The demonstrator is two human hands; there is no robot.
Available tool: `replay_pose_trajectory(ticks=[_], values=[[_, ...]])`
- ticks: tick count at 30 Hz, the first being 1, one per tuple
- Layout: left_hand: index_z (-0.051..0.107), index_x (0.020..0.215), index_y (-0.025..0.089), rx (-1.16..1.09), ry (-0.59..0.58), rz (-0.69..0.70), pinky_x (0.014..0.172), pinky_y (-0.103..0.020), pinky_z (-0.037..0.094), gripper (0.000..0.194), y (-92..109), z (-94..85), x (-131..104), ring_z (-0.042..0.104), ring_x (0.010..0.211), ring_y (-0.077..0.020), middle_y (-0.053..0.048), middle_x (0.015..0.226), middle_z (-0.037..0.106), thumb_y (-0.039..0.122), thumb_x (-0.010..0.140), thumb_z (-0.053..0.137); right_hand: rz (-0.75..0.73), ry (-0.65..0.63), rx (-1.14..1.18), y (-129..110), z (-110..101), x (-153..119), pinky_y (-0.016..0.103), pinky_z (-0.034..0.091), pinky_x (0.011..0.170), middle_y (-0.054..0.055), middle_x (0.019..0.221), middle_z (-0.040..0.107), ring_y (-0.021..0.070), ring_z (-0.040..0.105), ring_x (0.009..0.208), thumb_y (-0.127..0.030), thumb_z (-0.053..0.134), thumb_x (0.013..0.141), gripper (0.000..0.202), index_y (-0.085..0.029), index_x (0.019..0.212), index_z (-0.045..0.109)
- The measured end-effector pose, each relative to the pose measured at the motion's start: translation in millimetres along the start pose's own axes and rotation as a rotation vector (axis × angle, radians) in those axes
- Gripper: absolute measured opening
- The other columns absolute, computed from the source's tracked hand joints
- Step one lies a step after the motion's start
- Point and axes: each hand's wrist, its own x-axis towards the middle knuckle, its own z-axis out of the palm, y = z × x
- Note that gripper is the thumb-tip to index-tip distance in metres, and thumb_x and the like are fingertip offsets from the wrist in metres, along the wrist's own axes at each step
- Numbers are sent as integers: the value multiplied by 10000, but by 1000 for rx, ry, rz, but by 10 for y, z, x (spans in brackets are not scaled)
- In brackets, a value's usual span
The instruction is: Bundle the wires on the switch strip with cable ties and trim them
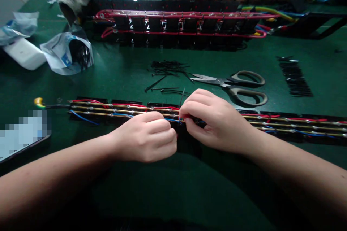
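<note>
In the head view, the wired strip (130, 111) crosses mid-frame, the left hand (148, 137) curled over its near edge and, just apart, the right hand (217, 121) with fingers bent beside an upright black cable tie (182, 96); what either grips cannot be told. Pulling that tie too hard could pinch the blue wire (170, 120) or strain its joint.
</note>
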Motion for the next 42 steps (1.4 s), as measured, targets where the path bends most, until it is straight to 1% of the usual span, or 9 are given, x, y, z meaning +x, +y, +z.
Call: replay_pose_trajectory(ticks=[6, 9, 14, 24, 27, 29, 33, 35, 42], values=[[619, 787, 183, -54, 2, -41, 633, -325, 427, 110, 35, 26, -3, 514, 668, -136, 12, 706, 553, 178, 887, 663, 146, 94, -21, -27, 19, -16, 281, 449, 695, 58, 839, 627, 161, 548, 783, -95, 504, 885, 109, -178, 882, 575], [598, 757, 186, -51, 24, -52, 625, -326, 417, 143, 53, 48, 5, 496, 653, -132, 15, 699, 543, 179, 879, 671, 197, 87, -49, -38, 23, -13, 273, 446, 675, 52, 819, 627, 156, 551, 760, -119, 509, 897, 87, -176, 888, 574], [587, 742, 186, -14, 54, -43, 613, -329, 409, 162, 49, 69, 0, 479, 642, -139, 17, 686, 533, 171, 889, 652, 135, -5, -106, -49, 18, 5, 272, 446, 654, 54, 790, 637, 161, 559, 736, -135, 508, 906, 109, -158, 875, 611], [600, 769, 178, 109, 86, 32, 633, -316, 406, 151, 44, 30, 3, 510, 650, -139, 16, 690, 579, 152, 916, 625, 122, 4, -133, -48, 25, 28, 287, 475, 678, 68, 843, 670, 169, 591, 751, -182, 527, 910, 97, -174, 892, 622], [586, 750, 182, 123, 106, 24, 624, -317, 395, 175, 49, 37, 3, 507, 646, -141, 15, 688, 578, 144, 919, 613, 99, -23, -222, -89, -59, 146, 313, 477, 754, 83, 873, 681, 194, 603, 836, -199, 513, 930, 139, -175, 882, 641], [566, 727, 184, 125, 123, 17, 617, -319, 385, 200, 53, 45, 2, 503, 646, -143, 14, 682, 569, 141, 917, 609, 155, -96, -291, -114, -124, 322, 312, 458, 761, 82, 907, 693, 202, 608, 867, -196, 531, 917, 130, -177, 885, 656], [536, 697, 186, 108, 156, 6, 598, -320, 368, 231, 43, 46, 15, 492, 637, -145, 10, 668, 548, 133, 915, 594, 354, -308, -309, -83, -137, 772, 262, 368, 618, 33, 873, 701, 149, 586, 723, -153, 593, 839, 108, -200, 873, 684], [539, 689, 183, 95, 161, 7, 588, -316, 358, 240, 29, 37, 23, 483, 626, -140, 10, 648, 519, 137, 920, 586, 403, -347, -346, -27, -67, 924, 261, 330, 580, 30, 845, 696, 142, 568, 687, -138, 583, 827, 127, -203, 846, 689], [578, 704, 174, 66, 180, 26, 589, -306, 359, 226, -27, 33, 1, 500, 635, -135, 4, 660, 534, 151, 928, 587, 402, -334, -411, 97, 200, 902, 267, 334, 622, 69, 880, 675, 156, 551, 724, -109, 535, 841, 147, -178, 846, 664]])
